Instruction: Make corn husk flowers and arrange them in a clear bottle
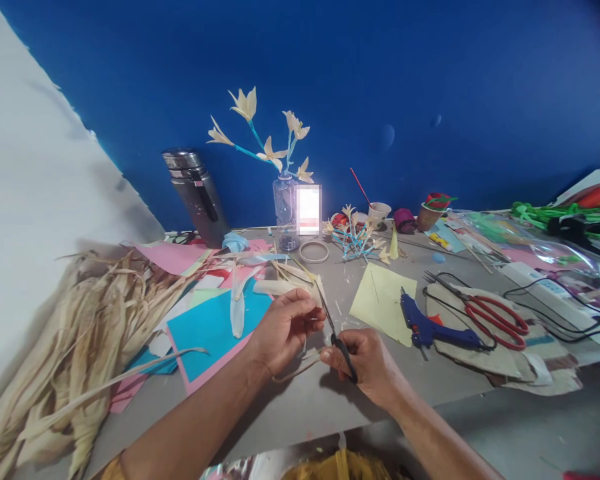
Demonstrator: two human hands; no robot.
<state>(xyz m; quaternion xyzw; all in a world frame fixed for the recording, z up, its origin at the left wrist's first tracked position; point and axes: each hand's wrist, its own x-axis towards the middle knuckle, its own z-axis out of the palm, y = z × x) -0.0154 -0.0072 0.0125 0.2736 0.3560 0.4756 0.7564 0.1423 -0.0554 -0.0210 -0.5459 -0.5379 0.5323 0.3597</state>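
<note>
In the middle of the view my right hand (367, 367) is closed round the black handles of a pair of scissors (341, 350). Their blades point up and away, beside the fingertips of my left hand (291, 327). Those fingers pinch a piece of pale dried husk (316, 293), partly hidden behind them. The blades lie against or very near the husk; I cannot tell whether they cut into it. A thin husk strip (297, 375) curves below my hands. Dried husks (87, 333) lie in a heap at the left.
Blue paper (210, 333) lies left of my hands. A glue gun (430, 327) and red-handled scissors (500, 320) lie to the right. Behind stand a bottle with husk flowers (285, 213) and a dark flask (197, 200). A power strip (540, 290) trails cables.
</note>
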